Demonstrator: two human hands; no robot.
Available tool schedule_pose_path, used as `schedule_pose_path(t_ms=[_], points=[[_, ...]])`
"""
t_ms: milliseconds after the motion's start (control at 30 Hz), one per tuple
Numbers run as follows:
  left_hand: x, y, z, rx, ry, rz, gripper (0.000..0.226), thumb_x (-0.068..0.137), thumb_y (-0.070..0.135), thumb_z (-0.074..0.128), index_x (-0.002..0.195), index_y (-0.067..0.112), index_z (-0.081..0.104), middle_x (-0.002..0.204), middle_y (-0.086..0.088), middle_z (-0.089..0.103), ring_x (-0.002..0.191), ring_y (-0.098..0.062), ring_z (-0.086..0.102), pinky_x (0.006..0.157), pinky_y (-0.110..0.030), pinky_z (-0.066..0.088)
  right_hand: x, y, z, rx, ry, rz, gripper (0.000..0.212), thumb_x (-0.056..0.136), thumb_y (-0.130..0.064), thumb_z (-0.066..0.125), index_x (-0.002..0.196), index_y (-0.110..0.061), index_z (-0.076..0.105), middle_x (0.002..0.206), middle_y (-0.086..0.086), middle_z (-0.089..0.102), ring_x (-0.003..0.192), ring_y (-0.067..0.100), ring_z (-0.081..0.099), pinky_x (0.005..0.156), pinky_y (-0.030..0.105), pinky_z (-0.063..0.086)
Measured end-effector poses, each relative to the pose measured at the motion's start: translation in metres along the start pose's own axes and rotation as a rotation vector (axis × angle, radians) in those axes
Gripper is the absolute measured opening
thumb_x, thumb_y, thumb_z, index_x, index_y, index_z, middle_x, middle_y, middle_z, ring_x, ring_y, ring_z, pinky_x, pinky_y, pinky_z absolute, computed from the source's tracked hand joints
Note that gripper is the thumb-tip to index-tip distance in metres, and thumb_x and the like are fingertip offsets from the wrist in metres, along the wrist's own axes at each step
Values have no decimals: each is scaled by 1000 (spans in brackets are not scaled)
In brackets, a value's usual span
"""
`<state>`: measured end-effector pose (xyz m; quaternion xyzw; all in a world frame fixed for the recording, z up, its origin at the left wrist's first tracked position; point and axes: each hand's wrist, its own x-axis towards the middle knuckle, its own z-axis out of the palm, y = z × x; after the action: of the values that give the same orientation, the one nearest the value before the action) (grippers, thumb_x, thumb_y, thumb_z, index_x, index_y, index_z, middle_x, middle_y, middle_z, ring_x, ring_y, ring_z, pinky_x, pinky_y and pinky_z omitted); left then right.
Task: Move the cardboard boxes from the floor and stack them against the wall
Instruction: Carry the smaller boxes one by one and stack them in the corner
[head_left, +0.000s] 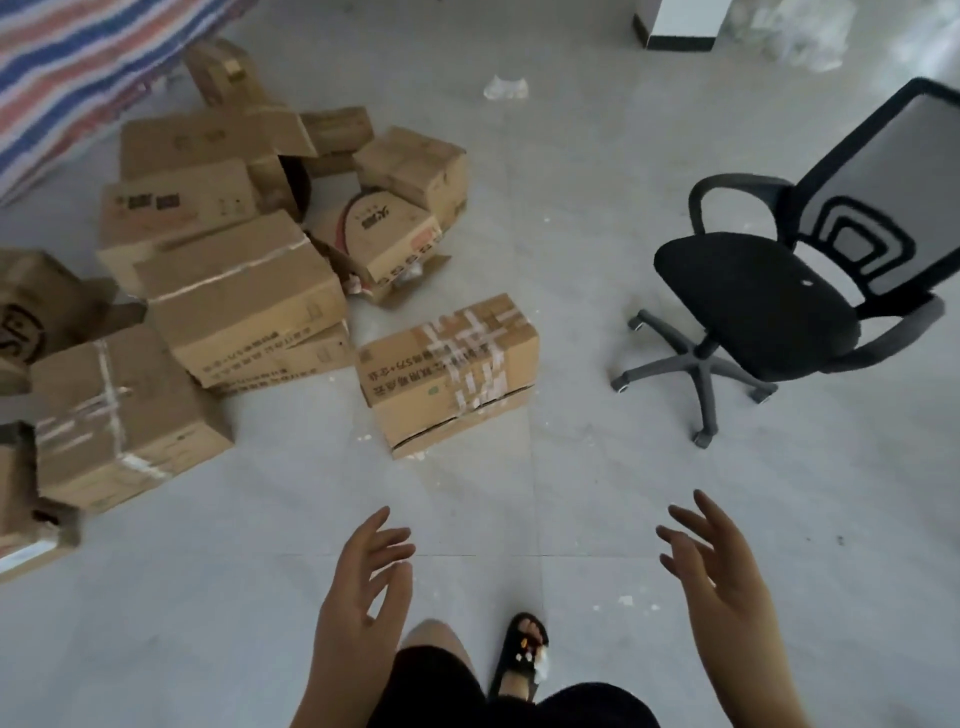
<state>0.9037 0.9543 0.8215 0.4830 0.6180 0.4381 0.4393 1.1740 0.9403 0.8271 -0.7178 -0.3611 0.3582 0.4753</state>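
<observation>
A black office chair (769, 306) stands on the tiled floor (571, 208) to the right, well apart from the boxes; a striped tarpaulin (67, 67) hangs at upper left; a scrap of clear plastic (505, 87) lies beyond. A taped cardboard box (449, 371) sits alone on the floor ahead; a loose heap of cardboard boxes (228, 249) lies just left of it. Left hand (363, 577) and right hand (711, 561) are raised, fingers spread and relaxed, holding and touching nothing; one sandalled foot (522, 654) is forward between them.
</observation>
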Motion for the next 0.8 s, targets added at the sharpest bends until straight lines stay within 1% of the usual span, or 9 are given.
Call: schedule_pose_path(t_ms=[100,167,267,367,467,533,667,733,800], points=[[47,8,18,-7,64,-52,55,78,20,54,99,70,51,103,23,65,93,-1,65,79,-9,49,64,-17,21,-30,-91,10,41,92,-20,55,114,-53,48,113,-23,63,104,7,63,87,34,51],[79,7,25,-9,89,-94,62,84,11,59,97,71,51,104,23,65,92,0,65,78,-8,48,101,-26,42,-43,-146,13,42,92,-17,55,116,-50,48,112,-19,64,104,8,64,86,35,53],[137,4,35,4,114,-155,76,89,-4,53,93,72,51,103,19,66,91,4,63,76,-5,47,159,-36,80,-68,-219,5,41,92,-16,54,122,-43,47,116,-13,63,104,9,63,89,35,51],[215,7,45,15,122,-178,64,90,-3,52,99,60,55,98,11,67,90,6,62,73,-2,45,225,-53,120,-87,-244,-6,41,92,-17,54,126,-39,46,118,-13,62,103,7,63,90,37,52],[295,20,48,8,101,-184,45,92,0,50,110,42,47,103,10,63,90,9,60,72,-2,45,286,-75,156,-91,-250,2,39,93,-19,53,124,-42,45,118,-14,61,104,9,62,90,38,52],[346,34,46,41,87,-185,44,92,0,50,111,40,46,106,10,61,90,9,59,73,-4,46,322,-96,180,-95,-252,15,39,92,-19,53,121,-44,45,117,-13,62,104,10,63,89,38,52],[424,35,46,102,34,-254,38,94,7,51,113,39,45,106,13,59,94,14,55,73,-15,48,387,-120,223,-137,-315,49,39,94,-18,52,128,-34,45,115,-16,61,103,9,62,89,31,51],[457,19,45,154,24,-325,35,94,10,51,120,33,44,107,15,57,93,16,54,73,-17,47,421,-122,243,-182,-365,69,35,95,-18,50,123,-38,46,112,-20,60,101,6,62,87,28,50],[487,-8,45,199,37,-422,37,94,11,51,128,26,44,108,12,57,92,6,58,73,-18,47,455,-113,264,-245,-428,107,33,96,-18,49,119,-41,48,109,-23,60,100,5,62,86,27,49]])
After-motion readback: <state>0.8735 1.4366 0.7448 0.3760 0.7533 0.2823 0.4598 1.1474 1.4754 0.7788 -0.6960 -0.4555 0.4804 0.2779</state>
